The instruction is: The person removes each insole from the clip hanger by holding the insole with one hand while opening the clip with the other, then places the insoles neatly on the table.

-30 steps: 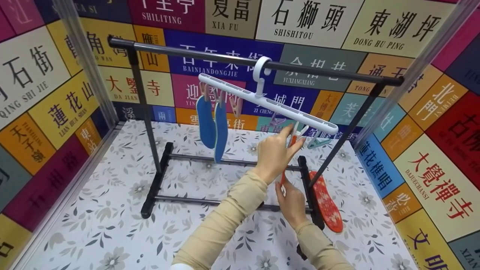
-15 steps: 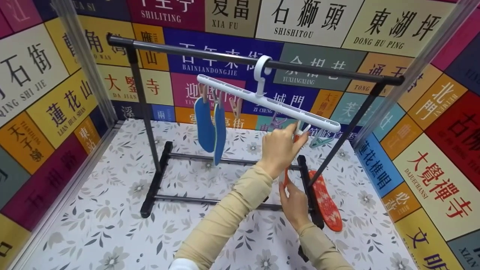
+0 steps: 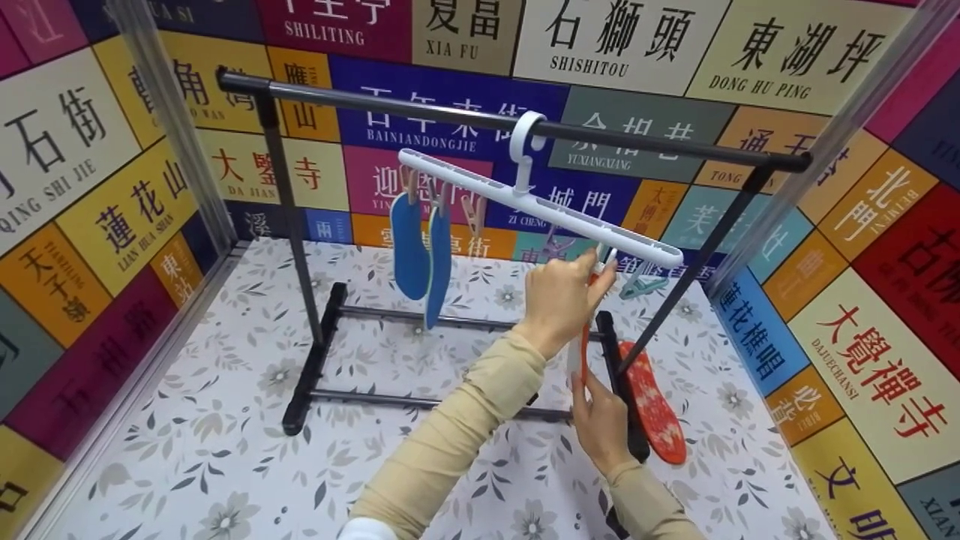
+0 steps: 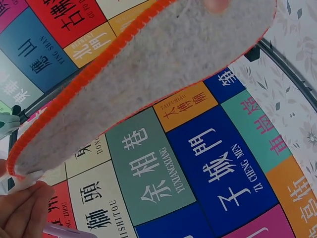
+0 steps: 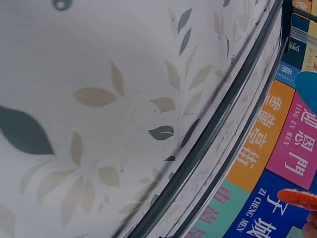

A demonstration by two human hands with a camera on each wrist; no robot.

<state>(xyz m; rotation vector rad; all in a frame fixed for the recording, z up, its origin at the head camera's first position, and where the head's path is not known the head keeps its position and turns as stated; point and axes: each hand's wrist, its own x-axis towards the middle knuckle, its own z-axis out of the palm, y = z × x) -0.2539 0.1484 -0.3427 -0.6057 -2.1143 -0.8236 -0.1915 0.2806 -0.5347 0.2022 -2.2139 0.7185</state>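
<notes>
Beneath the right half of a white clip hanger, my left hand pinches a white clothespin. At the clothespin is one end of a red-orange insole with a grey fleecy underside; whether the jaws bite it is hard to tell. Lower down, my right hand pinches the insole's other end between thumb and fingers. In the left wrist view, left fingers are at the near end, and one right fingertip lies on the fleece. The right wrist view catches the insole's orange tip.
Two blue insoles hang from pink clothespins at the hanger's left. A pink, a purple and a green clothespin hang too. The hanger hooks on a black rack's bar. Another red insole lies beside the rack's right foot.
My right hand has shifted right and slightly down with the insole's lower end. The left hand has moved a little right at the clothespin. The hanger and blue insoles sway slightly.
</notes>
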